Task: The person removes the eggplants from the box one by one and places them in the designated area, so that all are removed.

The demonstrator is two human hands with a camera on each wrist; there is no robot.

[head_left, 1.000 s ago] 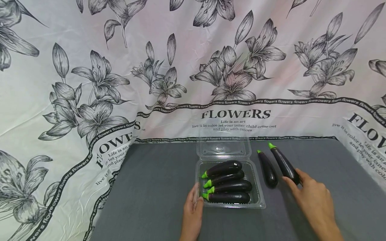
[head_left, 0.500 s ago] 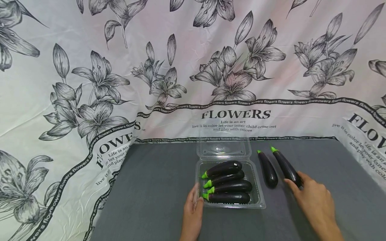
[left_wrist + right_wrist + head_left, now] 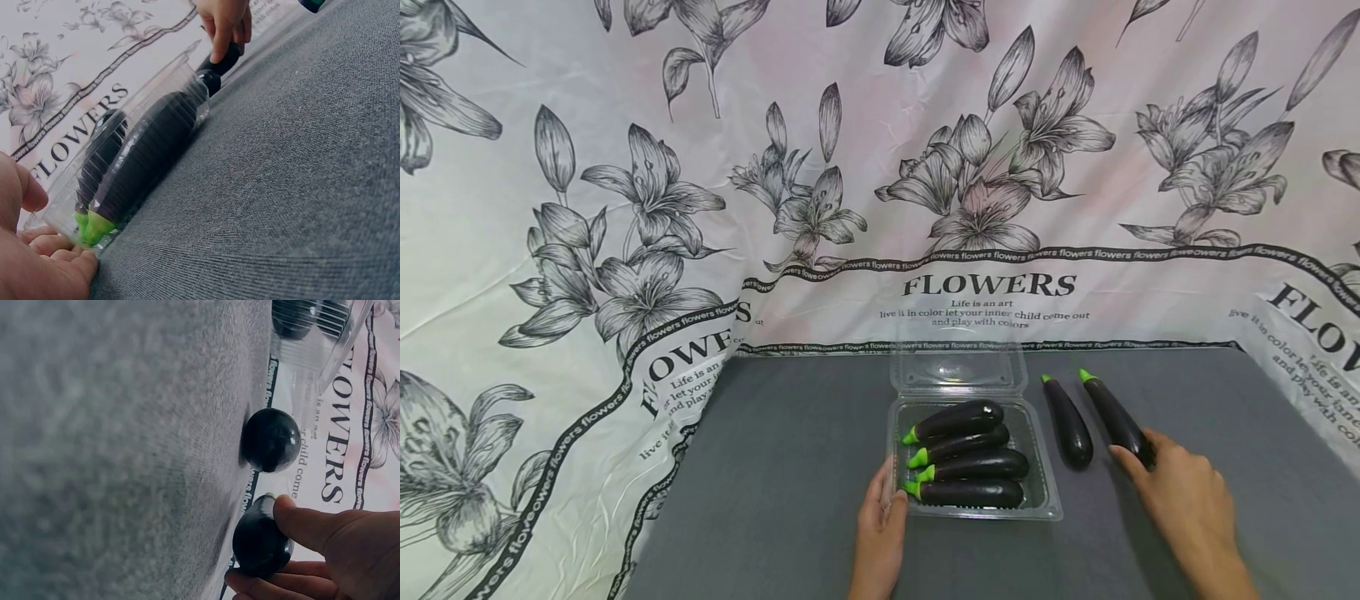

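Note:
Side by side in the clear plastic clamshell container point(image 3: 1042, 492) lie several dark purple eggplants point(image 3: 973, 463) with green stems pointing left. My left hand point(image 3: 878, 529) holds the container at its near left corner, the thumb by the rim and the fingers low against the outer wall point(image 3: 59, 250). To the right of the container, my right hand point(image 3: 1187, 500) pinches the rounded end of another eggplant point(image 3: 1112, 412), thumb on one side and fingers on the other point(image 3: 262, 540). Its stem points away from me. A loose eggplant point(image 3: 1067, 425) lies between that one and the container.
The container's transparent lid point(image 3: 957, 371) stands open at the back. A grey cloth point(image 3: 775, 467) covers the table. Behind it hangs a white curtain point(image 3: 820, 308) printed with flowers and lettering, which also runs along the left and right sides.
My right hand has drawn its eggplant slightly toward me and to the right. The left hand, the container and the loose eggplant stay in place.

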